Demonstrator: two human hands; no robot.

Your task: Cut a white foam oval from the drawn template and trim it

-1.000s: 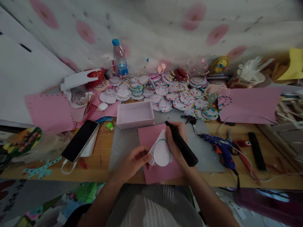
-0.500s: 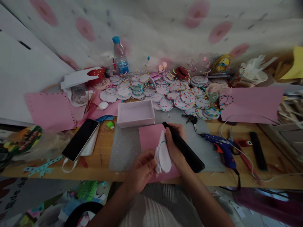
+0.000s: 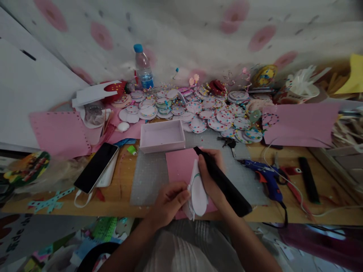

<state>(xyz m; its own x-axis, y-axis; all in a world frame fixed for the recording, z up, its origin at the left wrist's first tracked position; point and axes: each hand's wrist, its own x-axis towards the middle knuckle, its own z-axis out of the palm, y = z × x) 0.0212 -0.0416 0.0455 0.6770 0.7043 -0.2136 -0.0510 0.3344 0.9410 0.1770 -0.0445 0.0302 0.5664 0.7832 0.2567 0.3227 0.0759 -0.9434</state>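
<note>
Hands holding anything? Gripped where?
Left hand pinches the white cutout at its left edge. Right hand grips the black tool near its front end.

Both forearms reach forward, close together; left hand (image 3: 167, 202) pinches with curled fingers, right hand (image 3: 211, 177) is closed in a grip.

Little legible writing

Only blurred black letters show on a sheet (image 3: 11, 238) at the lower left edge, below the tabletop (image 3: 283, 215); they cannot be made out.
</note>
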